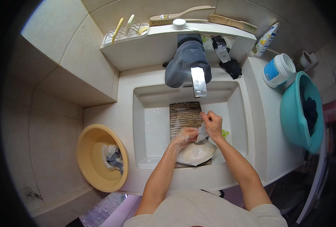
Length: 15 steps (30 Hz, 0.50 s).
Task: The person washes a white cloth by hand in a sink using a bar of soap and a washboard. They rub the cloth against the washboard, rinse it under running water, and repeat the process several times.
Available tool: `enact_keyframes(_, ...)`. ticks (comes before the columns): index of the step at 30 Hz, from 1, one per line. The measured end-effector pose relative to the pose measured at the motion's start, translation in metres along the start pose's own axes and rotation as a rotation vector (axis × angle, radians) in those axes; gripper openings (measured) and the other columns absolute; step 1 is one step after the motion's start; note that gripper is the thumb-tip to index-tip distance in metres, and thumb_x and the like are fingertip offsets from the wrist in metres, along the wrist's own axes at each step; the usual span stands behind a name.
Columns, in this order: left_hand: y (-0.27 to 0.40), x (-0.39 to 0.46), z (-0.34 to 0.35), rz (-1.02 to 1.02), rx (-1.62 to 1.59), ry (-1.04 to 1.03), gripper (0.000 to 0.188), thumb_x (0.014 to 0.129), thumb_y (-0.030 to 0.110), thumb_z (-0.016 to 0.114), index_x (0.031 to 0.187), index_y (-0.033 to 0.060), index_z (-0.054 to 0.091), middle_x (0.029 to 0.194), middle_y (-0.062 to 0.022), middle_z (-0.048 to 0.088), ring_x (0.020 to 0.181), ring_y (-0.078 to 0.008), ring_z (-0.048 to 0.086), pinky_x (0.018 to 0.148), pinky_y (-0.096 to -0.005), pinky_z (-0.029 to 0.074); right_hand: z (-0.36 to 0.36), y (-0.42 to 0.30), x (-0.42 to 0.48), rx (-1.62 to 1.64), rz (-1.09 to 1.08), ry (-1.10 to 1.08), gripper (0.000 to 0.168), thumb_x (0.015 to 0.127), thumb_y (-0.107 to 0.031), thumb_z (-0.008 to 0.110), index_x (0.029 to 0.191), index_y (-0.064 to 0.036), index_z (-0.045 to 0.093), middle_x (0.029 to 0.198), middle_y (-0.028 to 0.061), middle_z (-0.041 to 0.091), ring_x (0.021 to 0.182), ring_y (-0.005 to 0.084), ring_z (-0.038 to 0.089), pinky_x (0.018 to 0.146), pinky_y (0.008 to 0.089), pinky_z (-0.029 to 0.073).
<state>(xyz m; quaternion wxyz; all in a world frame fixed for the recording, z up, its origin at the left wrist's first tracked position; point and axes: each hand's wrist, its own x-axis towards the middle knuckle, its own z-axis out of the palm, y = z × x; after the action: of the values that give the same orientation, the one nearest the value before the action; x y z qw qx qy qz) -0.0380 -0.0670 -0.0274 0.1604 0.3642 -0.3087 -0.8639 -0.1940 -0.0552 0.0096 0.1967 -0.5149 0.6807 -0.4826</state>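
A wet cream bra (197, 152) with a rounded, padded cup lies on the lower part of a ribbed wooden washboard (186, 115). The board leans in a white sink (148, 136). My left hand (187, 135) pinches one part of the bra's pale band (202, 133) just above the cup. My right hand (214, 124) is closed in a fist around the band's other end, a little higher and to the right. The band is stretched between both hands, and suds coat the left fingers.
A chrome faucet (199, 82) juts over the sink beside a grey cloth (185, 62). A yellow basin (84, 159) holding clothing stands left. At right are a teal basin (291, 113) and a white tub (275, 71). Brushes (182, 14) and a soap rack (141, 33) line the ledge.
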Motion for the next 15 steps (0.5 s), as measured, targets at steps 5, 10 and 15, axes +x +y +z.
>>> enact_keyframes(5, -0.002, 0.015, -0.020, 0.132, 0.118, 0.187, 0.021, 0.088, 0.019, 0.064, 0.093, -0.0011, 0.066, 0.078, -0.0012, 0.061, 0.066, -0.0080, 0.051, 0.061, -0.0230, 0.041, -0.006, -0.019, -0.011, -0.008, -0.042, -0.136, 0.040, 0.082, -0.023, 0.071, 0.059, -0.001, 0.047, 0.049, 0.0120, 0.045, 0.044, 0.0249, 0.040, 0.044, 0.0367, 0.036)
enact_keyframes(10, 0.023, 0.009, 0.001, 0.340, 0.147, 0.191, 0.019, 0.088, 0.018, 0.065, 0.091, -0.0012, 0.066, 0.076, 0.0010, 0.060, 0.064, -0.0047, 0.047, 0.057, -0.0217, 0.038, -0.002, -0.051, -0.019, -0.057, -0.240, -0.103, 0.034, 0.081, -0.018, 0.070, 0.058, -0.002, 0.049, 0.054, 0.0128, 0.052, 0.051, 0.0305, 0.055, 0.047, 0.0413, 0.042)
enact_keyframes(15, 0.027, 0.004, 0.001, 0.301, 0.264, 0.152, 0.023, 0.090, 0.022, 0.063, 0.096, -0.0001, 0.067, 0.087, -0.0031, 0.065, 0.079, -0.0102, 0.057, 0.075, -0.0242, 0.046, 0.008, -0.022, 0.005, -0.322, -0.140, -0.100, 0.041, 0.086, -0.025, 0.064, 0.056, -0.002, 0.051, 0.050, 0.0149, 0.050, 0.051, 0.0340, 0.056, 0.048, 0.0423, 0.043)
